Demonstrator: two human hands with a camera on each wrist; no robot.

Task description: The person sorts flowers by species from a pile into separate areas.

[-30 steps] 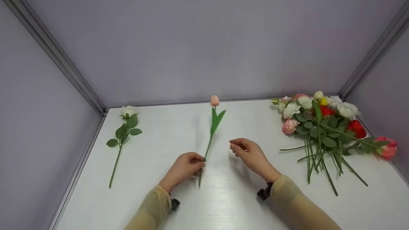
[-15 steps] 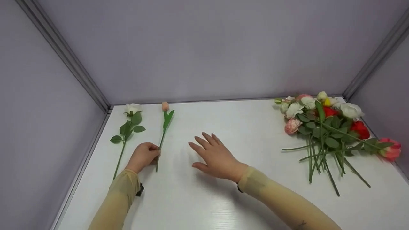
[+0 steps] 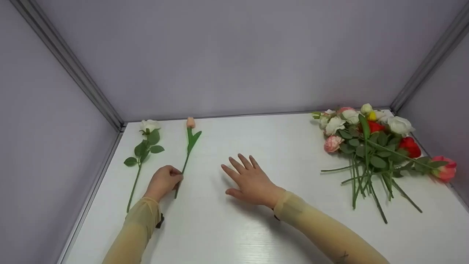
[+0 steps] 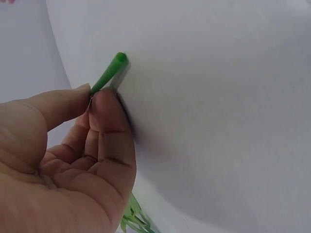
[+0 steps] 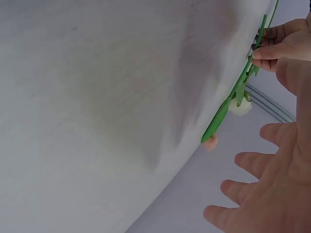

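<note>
A peach tulip [image 3: 191,123] with a green stem and long leaves lies toward the left of the white table. My left hand [image 3: 163,182] pinches its lower stem between thumb and fingers. In the left wrist view the stem's cut end [image 4: 120,57] sticks out past the fingertips, near the table surface. To the left of that hand lies a white rose [image 3: 150,125] with dark green leaves. My right hand [image 3: 253,182] hovers palm down over the middle of the table, fingers straight and spread, holding nothing. The right wrist view shows the tulip stem [image 5: 243,75] beyond it.
A heap of artificial flowers [image 3: 370,146], white, pink, red and yellow, lies at the table's right, stems pointing mostly toward the front. One coral flower [image 3: 443,168] reaches the right edge. Grey panels [image 3: 234,58] close in the back and both sides of the table [image 3: 220,238].
My left hand has carried the tulip leftward, close to the white rose, and lowered it. The right hand has moved left and spread its fingers. Over the last half second little has moved.
</note>
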